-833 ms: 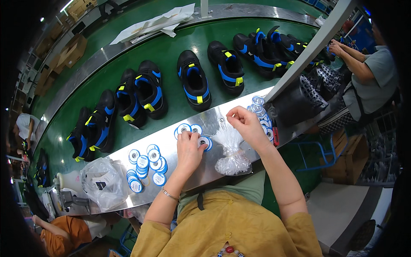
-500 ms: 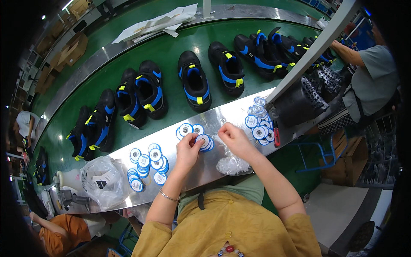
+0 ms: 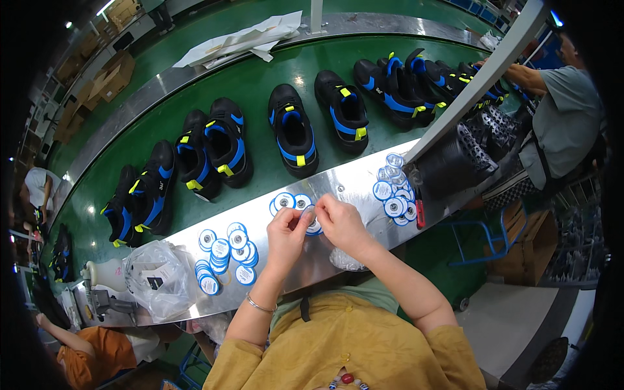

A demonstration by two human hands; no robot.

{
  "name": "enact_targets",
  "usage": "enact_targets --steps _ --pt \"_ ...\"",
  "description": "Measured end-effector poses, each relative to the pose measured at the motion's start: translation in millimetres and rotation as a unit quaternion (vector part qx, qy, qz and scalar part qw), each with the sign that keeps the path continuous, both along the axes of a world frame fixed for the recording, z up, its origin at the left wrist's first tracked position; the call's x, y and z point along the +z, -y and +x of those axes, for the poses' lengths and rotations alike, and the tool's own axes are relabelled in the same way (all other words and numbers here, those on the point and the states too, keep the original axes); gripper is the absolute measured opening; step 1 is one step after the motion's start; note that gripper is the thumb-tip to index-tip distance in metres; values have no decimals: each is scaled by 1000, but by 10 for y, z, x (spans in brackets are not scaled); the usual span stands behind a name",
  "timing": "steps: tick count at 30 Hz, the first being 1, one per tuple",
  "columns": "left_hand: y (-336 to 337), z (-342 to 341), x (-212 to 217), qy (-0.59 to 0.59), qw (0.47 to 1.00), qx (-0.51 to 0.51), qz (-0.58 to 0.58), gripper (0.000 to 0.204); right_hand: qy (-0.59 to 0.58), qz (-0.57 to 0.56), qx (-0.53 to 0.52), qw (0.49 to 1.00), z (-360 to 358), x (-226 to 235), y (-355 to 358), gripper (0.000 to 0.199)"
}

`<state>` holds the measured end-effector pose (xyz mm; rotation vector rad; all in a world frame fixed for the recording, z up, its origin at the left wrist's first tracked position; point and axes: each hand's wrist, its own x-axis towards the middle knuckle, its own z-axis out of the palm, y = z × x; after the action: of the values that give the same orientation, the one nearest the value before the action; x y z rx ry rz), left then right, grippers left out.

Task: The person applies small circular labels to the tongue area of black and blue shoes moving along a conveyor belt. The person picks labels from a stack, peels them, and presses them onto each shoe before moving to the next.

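Note:
Above the metal bench, my left hand point(image 3: 286, 235) is closed, pinching a round blue-and-white tag point(image 3: 308, 213) at its edge. My right hand point(image 3: 340, 224) meets it there, thumb and fingers pressed together at the tag's right side. Whatever those fingertips pinch is too small to make out. Just beyond my hands, a few more round tags point(image 3: 284, 201) lie overlapping on the bench. Partly covered by my right forearm is a heap of clear plastic point(image 3: 346, 262). Piles of the same tags point(image 3: 220, 248) lie to the left, and another cluster point(image 3: 394, 207) lies to the right.
Black-and-blue shoes point(image 3: 292, 133) line the green conveyor point(image 3: 260, 175) beyond the steel bench point(image 3: 344, 170). A red-handled tool point(image 3: 420, 213) lies beside the right cluster, near a slanted post point(image 3: 478, 78). At left sits a clear plastic bag point(image 3: 159, 279). A co-worker point(image 3: 565, 110) is at far right.
My right hand has come left and down to meet my left hand at the tag. The tag in my left hand is now tilted up. The shoes have shifted slightly in view.

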<state>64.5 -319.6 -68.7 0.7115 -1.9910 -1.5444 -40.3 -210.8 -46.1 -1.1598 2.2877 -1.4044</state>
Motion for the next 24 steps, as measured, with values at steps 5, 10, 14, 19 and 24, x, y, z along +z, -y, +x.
enact_targets --steps 5,10,14,19,24 --pt "-38 6 121 -20 995 -7 -99 10 27 -28 4 999 17 -32 33 8" --pt "-35 -29 143 -59 977 6 -205 8 116 -53 6 992 27 15 75 13" --pt "-46 -2 142 -22 973 24 -230 9 211 -85 71 971 -49 -28 51 14" --pt "-42 -20 154 -42 955 28 -292 11 379 -126 115 910 -148 -54 52 12" --pt "-46 -73 193 -97 915 37 -390 18 475 -142 139 857 -189 -6 9 10"
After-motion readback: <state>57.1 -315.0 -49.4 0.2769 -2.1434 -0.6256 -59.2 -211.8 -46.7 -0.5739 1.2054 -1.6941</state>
